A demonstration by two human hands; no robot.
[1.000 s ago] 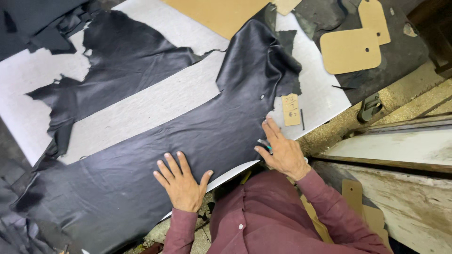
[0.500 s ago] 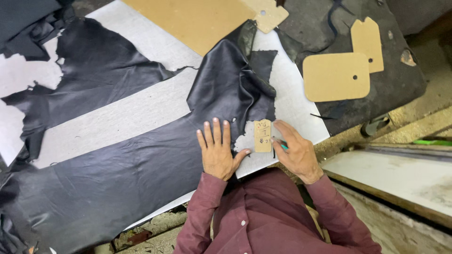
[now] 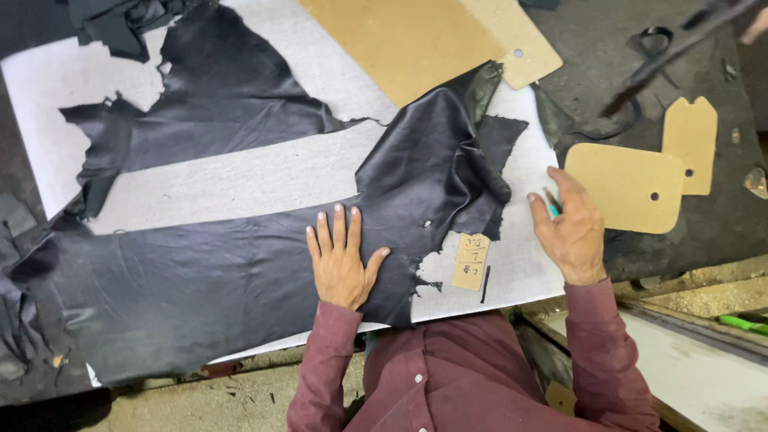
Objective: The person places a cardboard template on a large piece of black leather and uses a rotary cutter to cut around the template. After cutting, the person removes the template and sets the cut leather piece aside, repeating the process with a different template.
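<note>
Leather (image 3: pixel 240 272) lies flat under left hand (image 3: pixel 342 260) fingers (image 3: pixel 336 224), right hand (image 3: pixel 572 228) apart.

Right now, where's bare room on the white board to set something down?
Widest free patch: the white strip between the upper leather piece and the lower leather sheet under the left hand. A smaller patch lies between the small card tag and the right hand. Crowded: the dark mat at right, with cardboard templates.

Smooth black leather hide (image 3: pixel 240 280), faintly glossy, is being pressed onto a matt white cutting board (image 3: pixel 240 180); tan cardboard patterns (image 3: pixel 624 188) look matt.
</note>
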